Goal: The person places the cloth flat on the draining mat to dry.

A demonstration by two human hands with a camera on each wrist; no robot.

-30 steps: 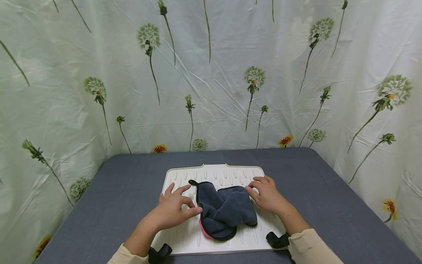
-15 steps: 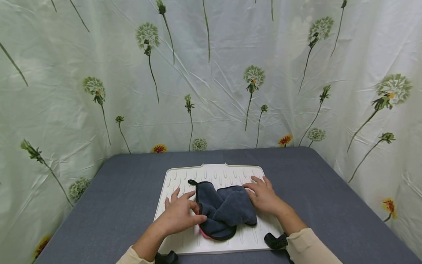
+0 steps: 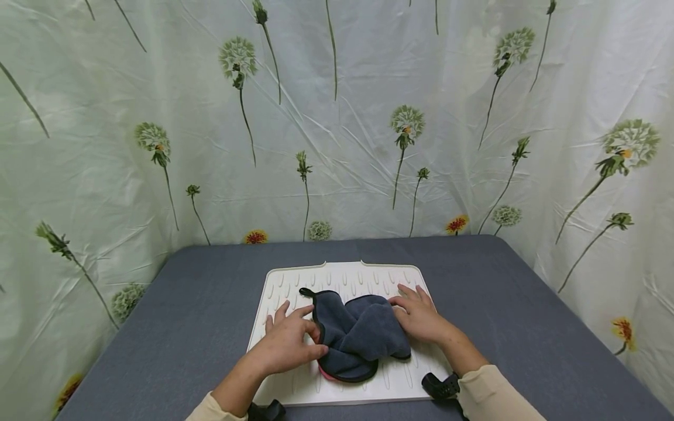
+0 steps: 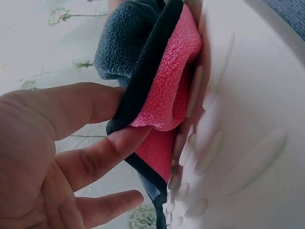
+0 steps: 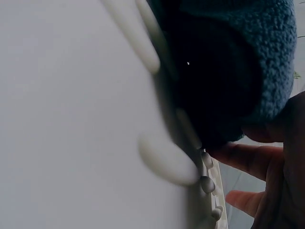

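Note:
A crumpled cleaning cloth (image 3: 363,333), dark blue-grey with black trim and a hanging loop, lies on a white ribbed mat (image 3: 295,386). Its pink underside shows in the left wrist view. My left hand (image 3: 289,345) pinches the trimmed left edge, the thumb (image 4: 90,102) against the dark face and a finger (image 4: 114,148) against the pink one. At the opposite side, my right hand (image 3: 418,316) grips the cloth's right edge. Fingers (image 5: 248,160) reach beneath the cloth in the dim right wrist view, where their tips are partly hidden.
The mat rests near the front of a table covered in dark grey fabric (image 3: 210,298). Behind and beside the table hangs a white curtain (image 3: 347,175) printed with dandelions. Black wrist-camera mounts (image 3: 441,386) sit at both cuffs.
My left hand has moved right, onto the cloth's left edge. My right hand has shifted slightly left and closer over the right edge. The cloth has barely moved.

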